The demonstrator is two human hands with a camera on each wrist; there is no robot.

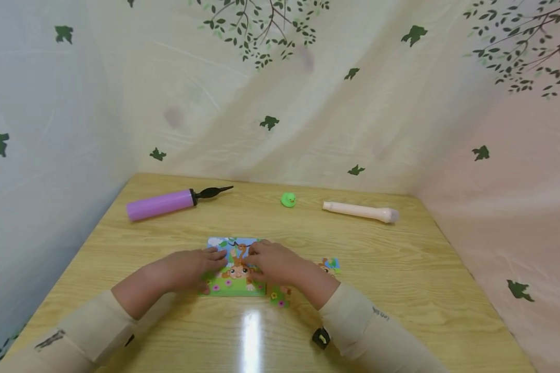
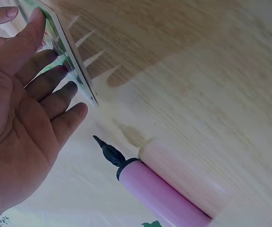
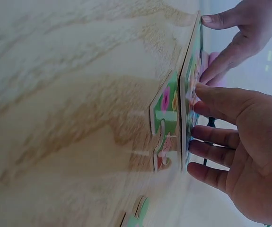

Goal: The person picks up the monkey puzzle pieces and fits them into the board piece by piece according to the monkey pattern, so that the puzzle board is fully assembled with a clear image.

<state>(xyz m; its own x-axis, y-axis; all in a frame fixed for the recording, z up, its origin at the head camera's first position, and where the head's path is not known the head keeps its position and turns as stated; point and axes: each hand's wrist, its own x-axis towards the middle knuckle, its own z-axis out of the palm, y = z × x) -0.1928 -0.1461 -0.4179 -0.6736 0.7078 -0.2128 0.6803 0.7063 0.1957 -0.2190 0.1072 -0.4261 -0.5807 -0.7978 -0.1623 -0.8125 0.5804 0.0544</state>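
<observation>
A jigsaw puzzle board (image 1: 235,289) with a cartoon monkey, green grass and pink flowers lies flat on the wooden table. On its left part rests my left hand (image 1: 186,269), fingers spread and fairly straight. My right hand (image 1: 280,265) touches the picture from the right side, fingertips down on its surface. The right wrist view shows those fingers (image 3: 214,137) extended against the board, with no piece visible between them. Just right of the board lies a loose puzzle piece (image 1: 279,297) with flowers. Another puzzle piece (image 1: 331,265) sits farther right, partly behind my right wrist.
At the back left lies a purple hand pump (image 1: 161,205) with a black nozzle. A small green rubber duck (image 1: 288,200) stands at the back middle. To its right is a pale pink microphone-shaped stick (image 1: 359,210). A printed curtain (image 1: 261,103) hangs behind the wooden table (image 1: 392,290).
</observation>
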